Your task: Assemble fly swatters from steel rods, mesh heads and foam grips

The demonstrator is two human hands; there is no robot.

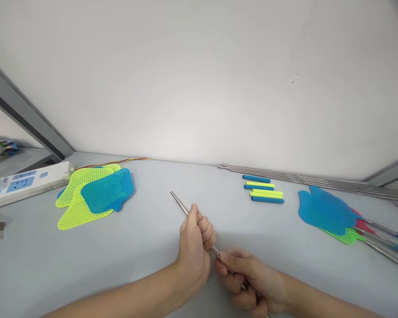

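Across the middle of the view runs a thin metal rod (179,202), tilted with its far end up and to the left. My left hand (196,240) is closed in a fist round its upper part, thumb along the rod. Lower and to the right, my right hand (247,278) also grips the rod, its fingers wrapped round it. The rod's near end runs down past my right hand to the bottom edge. To the right of my hands, several blue and yellow grip sleeves (268,200) lie in a small group on the grey table (146,251).
On the left lie yellow and blue perforated swatter heads (108,192) by a white power strip (29,183). More metal rods (285,175) lie along the wall (185,88). At the right are swatters with rods fitted, with blue heads (327,210) on top.
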